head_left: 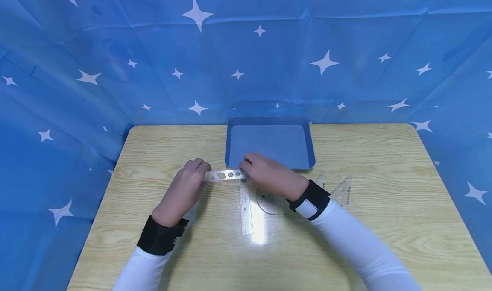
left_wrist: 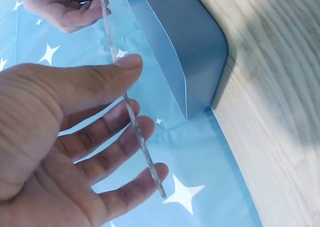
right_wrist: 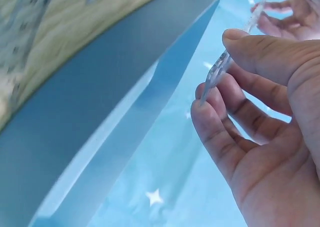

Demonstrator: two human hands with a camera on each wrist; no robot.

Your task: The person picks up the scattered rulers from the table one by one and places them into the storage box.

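Observation:
A clear plastic template ruler [head_left: 228,175] with cut-out shapes spans between both hands in the head view, raised above the table near the tray's front edge. My left hand [head_left: 185,189] pinches its left end, thumb on one face and fingers behind, as the left wrist view shows the ruler edge-on [left_wrist: 142,142]. My right hand [head_left: 270,174] pinches the other end between thumb and fingers; there the cut-outs show along the ruler [right_wrist: 218,69]. Just beyond the hands stands the empty blue tray [head_left: 269,143].
On the wooden table [head_left: 403,231] lie a clear straight ruler [head_left: 246,212], a clear protractor [head_left: 267,202] and two clear set squares, one [head_left: 343,191] partly behind the right wrist. A blue star-patterned cloth [head_left: 246,47] hangs behind the table and at its sides.

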